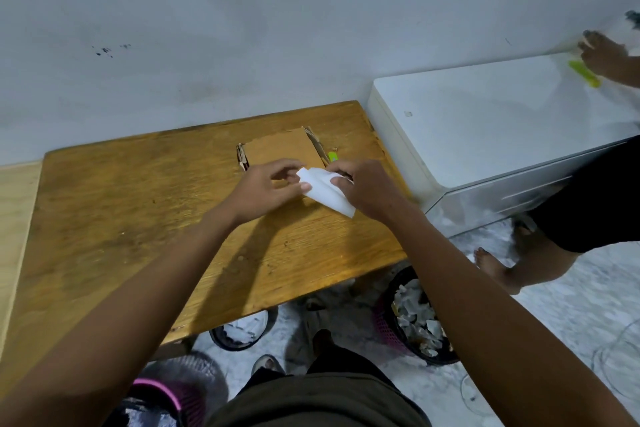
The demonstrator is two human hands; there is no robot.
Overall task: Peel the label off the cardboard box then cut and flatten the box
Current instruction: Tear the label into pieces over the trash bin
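L hand + R hand both pinching white label, mid-frame | cardboard box flat on table, just behind hands, nearer L | green cutter at box's right edge, nearer R

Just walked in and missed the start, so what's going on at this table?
A person stands at a wooden table, holding a white label in both hands: left hand, right hand. Just behind it a cardboard box lies flat on the table, with a green cutter beside it. To the right, a second person reaches over a white cabinet.
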